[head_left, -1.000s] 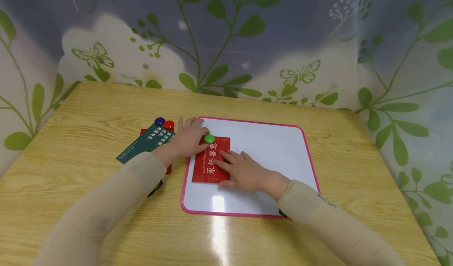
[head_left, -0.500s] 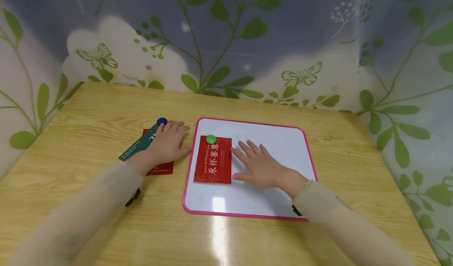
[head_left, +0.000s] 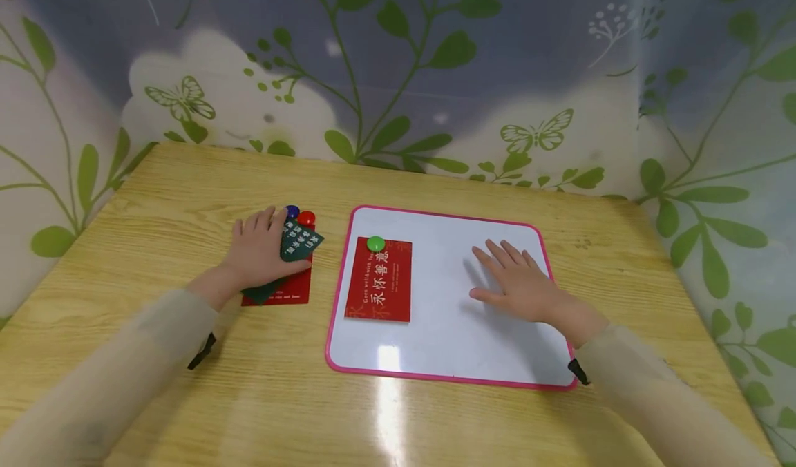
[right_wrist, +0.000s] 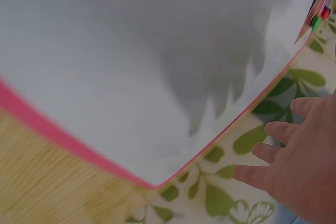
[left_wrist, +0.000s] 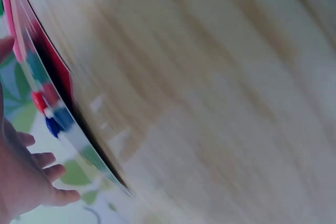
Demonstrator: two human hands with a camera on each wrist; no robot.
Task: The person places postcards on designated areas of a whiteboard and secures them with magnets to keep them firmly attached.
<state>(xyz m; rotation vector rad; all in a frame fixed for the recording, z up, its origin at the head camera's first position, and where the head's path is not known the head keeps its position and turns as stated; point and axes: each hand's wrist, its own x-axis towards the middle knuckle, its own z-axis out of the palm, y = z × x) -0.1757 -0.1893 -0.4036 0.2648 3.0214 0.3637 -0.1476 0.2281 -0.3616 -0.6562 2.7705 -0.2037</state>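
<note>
In the head view, my left hand [head_left: 261, 249] is spread over a green card [head_left: 303, 240] with white writing, covering much of it; whether it touches the card is unclear. A red card [head_left: 297, 289] lies partly under the green one. By the fingertips sit a blue magnet [head_left: 292, 211] and a red magnet [head_left: 307, 217]. My right hand [head_left: 519, 284], fingers straight and apart, hovers over a pink-rimmed whiteboard [head_left: 441, 346]. On the board's left part lies another red card [head_left: 394, 291] with white writing, a green magnet [head_left: 376, 244] at its top edge.
A wooden table [head_left: 280, 398] bears everything. Behind it and to both sides hangs a curtain [head_left: 398, 73] with leaves and butterflies. A bright reflection runs down the whiteboard's front rim and the tabletop.
My left hand has left the green magnet and come left over the green card, which now lies at a steeper angle. My right hand has lifted off the red card and moved right.
</note>
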